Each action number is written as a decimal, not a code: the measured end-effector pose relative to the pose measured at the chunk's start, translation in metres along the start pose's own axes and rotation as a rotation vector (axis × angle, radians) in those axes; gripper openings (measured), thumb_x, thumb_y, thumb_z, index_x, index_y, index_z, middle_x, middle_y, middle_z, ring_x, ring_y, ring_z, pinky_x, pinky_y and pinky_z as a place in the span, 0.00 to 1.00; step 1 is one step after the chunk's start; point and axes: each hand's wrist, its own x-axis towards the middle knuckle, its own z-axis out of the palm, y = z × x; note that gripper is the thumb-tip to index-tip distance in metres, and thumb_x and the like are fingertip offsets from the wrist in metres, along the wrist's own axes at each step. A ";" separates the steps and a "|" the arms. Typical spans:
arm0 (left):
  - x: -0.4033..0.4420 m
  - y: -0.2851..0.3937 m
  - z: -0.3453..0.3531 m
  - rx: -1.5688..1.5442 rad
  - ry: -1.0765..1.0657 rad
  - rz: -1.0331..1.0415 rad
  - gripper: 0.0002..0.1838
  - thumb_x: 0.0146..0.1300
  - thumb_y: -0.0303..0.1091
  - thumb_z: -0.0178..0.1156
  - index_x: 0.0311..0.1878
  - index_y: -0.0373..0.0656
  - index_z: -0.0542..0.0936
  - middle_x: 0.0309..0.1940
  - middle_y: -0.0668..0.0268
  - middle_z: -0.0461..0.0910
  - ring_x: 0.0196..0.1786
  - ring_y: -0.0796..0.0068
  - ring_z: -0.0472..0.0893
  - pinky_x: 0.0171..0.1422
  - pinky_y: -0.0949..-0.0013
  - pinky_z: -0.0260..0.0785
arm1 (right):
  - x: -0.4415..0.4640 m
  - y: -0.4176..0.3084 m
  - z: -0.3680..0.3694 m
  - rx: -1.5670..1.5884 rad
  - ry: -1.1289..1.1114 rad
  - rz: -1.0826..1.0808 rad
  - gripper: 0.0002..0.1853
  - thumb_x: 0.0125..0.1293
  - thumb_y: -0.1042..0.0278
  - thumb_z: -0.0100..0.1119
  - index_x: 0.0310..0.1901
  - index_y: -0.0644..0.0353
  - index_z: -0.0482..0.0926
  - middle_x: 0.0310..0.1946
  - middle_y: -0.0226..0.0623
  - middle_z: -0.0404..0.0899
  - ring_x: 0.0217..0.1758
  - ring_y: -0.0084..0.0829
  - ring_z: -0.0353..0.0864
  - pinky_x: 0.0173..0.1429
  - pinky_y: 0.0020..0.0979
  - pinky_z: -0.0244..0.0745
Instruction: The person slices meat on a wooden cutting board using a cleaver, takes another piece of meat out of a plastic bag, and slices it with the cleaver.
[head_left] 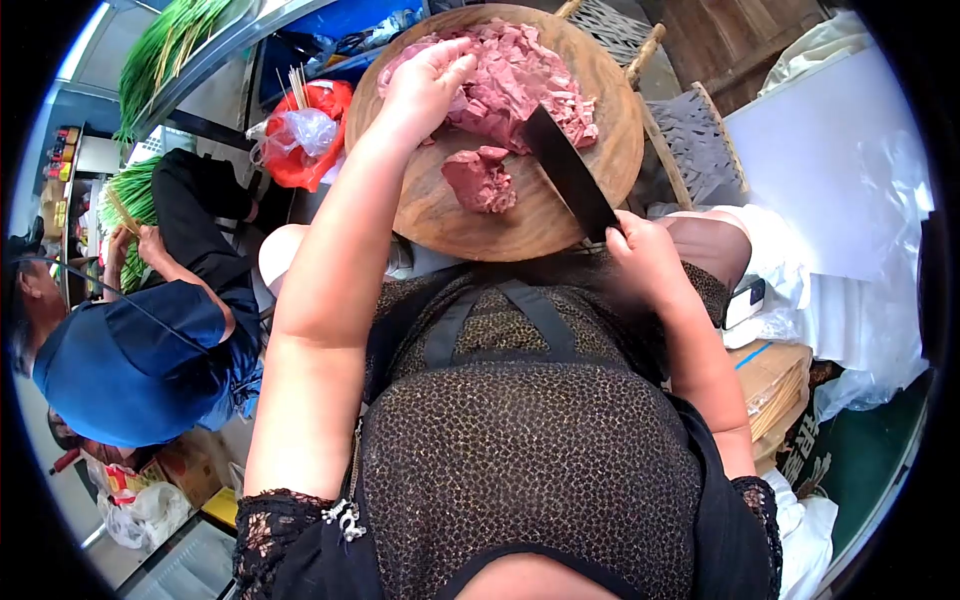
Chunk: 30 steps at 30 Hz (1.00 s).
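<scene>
Round wooden board (445, 232), top centre of frame, before the seated person. Loose pile of cut pink-red meat (510, 80) covers its upper part; one thicker chunk of meat (478, 182) lies apart on bare wood, just below the pile.

Left hand (428, 85): at the pile's left side, open, fingers extended, nothing visible in the grasp. Contact with the meat beneath: cannot tell.

Right hand (642, 255): right of centre, below the board's lower-right edge, closed round the handle of a dark-bladed cleaver (575, 175). Blade slants up-left over the board, tip at the pile's lower edge, right of the chunk.

Left of board: red plastic bag (290, 172) with clear plastic and thin sticks at its top. Far left: co-worker in blue shirt (130, 350), hands near green stalks (130, 190), holding something thin and yellowish. More long green stalks, upper left. Right side: white sheet (825, 175); phone (745, 303) below its left edge.
</scene>
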 end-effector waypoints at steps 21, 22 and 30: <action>-0.083 -0.035 -0.009 0.249 -0.546 -0.201 0.23 0.55 0.30 0.74 0.56 0.39 0.83 0.41 0.61 0.88 0.42 0.73 0.85 0.50 0.68 0.77 | 0.001 -0.001 -0.006 0.004 -0.017 -0.021 0.14 0.67 0.66 0.52 0.47 0.66 0.80 0.40 0.59 0.82 0.47 0.57 0.82 0.51 0.47 0.77; -0.086 -0.041 -0.008 0.219 -0.471 -0.254 0.22 0.57 0.32 0.74 0.55 0.39 0.84 0.40 0.62 0.88 0.41 0.77 0.85 0.49 0.69 0.77 | 0.001 0.000 -0.006 0.008 -0.020 -0.018 0.13 0.67 0.67 0.52 0.46 0.66 0.80 0.40 0.59 0.82 0.47 0.57 0.82 0.51 0.46 0.77; -0.105 -0.035 0.005 0.457 -0.181 -0.206 0.16 0.60 0.40 0.73 0.45 0.39 0.87 0.37 0.59 0.88 0.39 0.71 0.87 0.47 0.68 0.78 | -0.015 -0.038 0.000 0.275 -0.132 0.039 0.15 0.68 0.67 0.55 0.53 0.64 0.80 0.39 0.53 0.83 0.41 0.39 0.86 0.51 0.34 0.77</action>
